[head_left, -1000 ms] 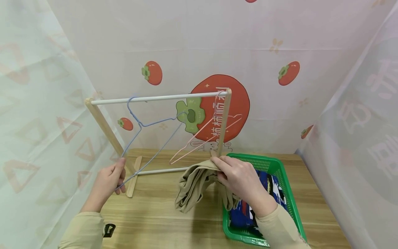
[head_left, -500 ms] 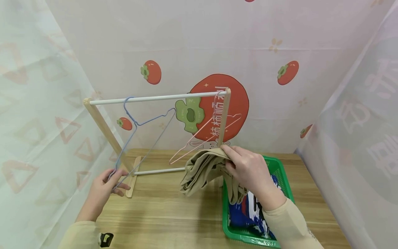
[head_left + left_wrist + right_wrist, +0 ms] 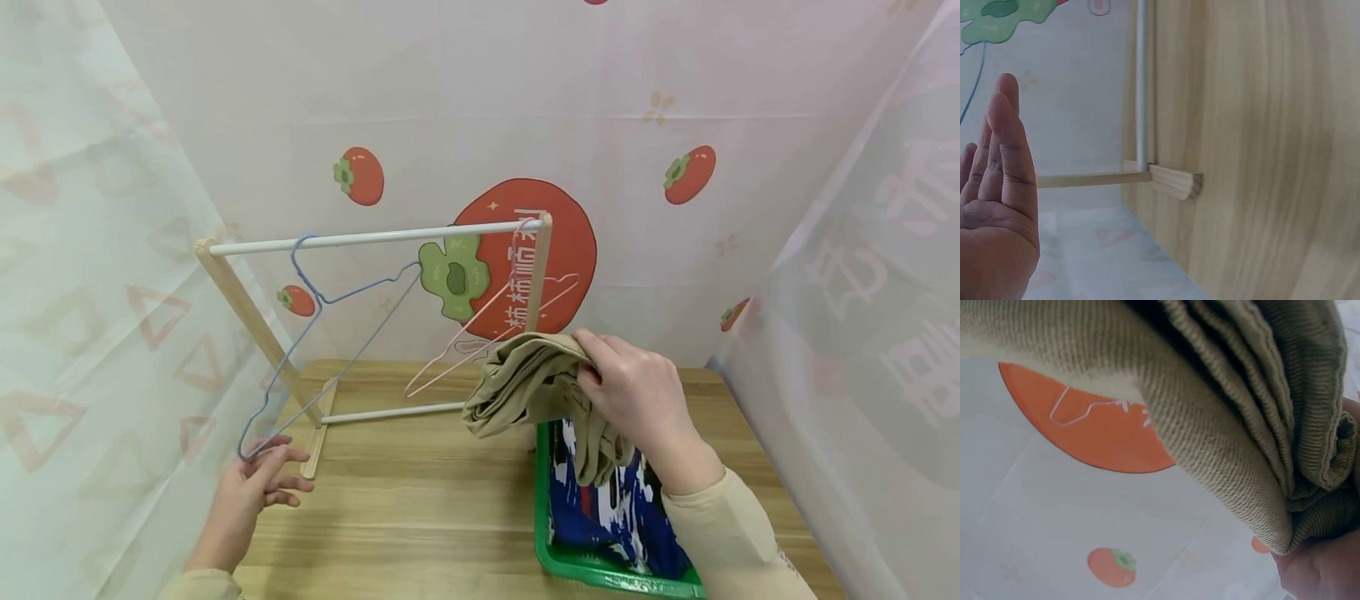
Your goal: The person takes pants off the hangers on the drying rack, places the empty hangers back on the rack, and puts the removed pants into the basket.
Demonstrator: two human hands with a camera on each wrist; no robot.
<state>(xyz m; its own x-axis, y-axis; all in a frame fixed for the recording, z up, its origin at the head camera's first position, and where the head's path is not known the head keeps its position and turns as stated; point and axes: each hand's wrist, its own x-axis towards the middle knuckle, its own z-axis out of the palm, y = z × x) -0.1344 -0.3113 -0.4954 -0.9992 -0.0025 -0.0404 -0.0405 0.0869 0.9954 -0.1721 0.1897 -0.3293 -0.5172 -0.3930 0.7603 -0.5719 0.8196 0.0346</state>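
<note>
My right hand (image 3: 637,396) pinches a folded khaki garment (image 3: 536,375) by its upper edge, thumb and fingers at its right end. The cloth hangs above the green basket's left side; in the right wrist view the garment's ribbed layers (image 3: 1210,425) fill the upper part. My left hand (image 3: 258,487) is at the lower corner of a blue hanger (image 3: 288,354), with fingers mostly extended. The hanger hooks over the white top bar of a rack (image 3: 390,237) and is tilted toward me. In the left wrist view the left hand (image 3: 1000,187) shows straight fingers.
A pink hanger (image 3: 450,352) hangs near the rack's right post (image 3: 537,279). On the wooden table (image 3: 405,517), a green basket (image 3: 543,517) holds a blue, white and black patterned cloth (image 3: 600,517). Printed sheets (image 3: 637,267) enclose the back and sides.
The khaki garment has moved right and slightly up in my right hand. My left hand has shifted left and down and loosened, while the hanger's lower corner has swung left and toward me.
</note>
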